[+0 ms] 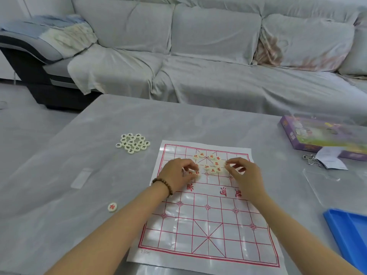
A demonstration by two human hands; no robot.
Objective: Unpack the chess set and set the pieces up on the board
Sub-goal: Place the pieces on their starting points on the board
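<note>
A white sheet board [206,225] with a red grid lies on the grey table. Several cream discs with red characters [211,164] are bunched at the board's far end. My left hand [175,173] curls over the left of that bunch and pinches two red-marked discs [194,173]. To the right of the bunch, my right hand [245,172] pinches a red-marked disc [226,164] at its fingertips. A pile of black-marked discs [132,143] lies off the board at the far left. One red-marked disc [112,206] sits alone near my left forearm.
A purple game box [317,135] lies at the table's far right, with a paper slip [330,158] and a metal chain [310,158] beside it. A clear lid [327,185] and a blue tray [349,233] sit at the right edge. A covered sofa [198,62] stands behind.
</note>
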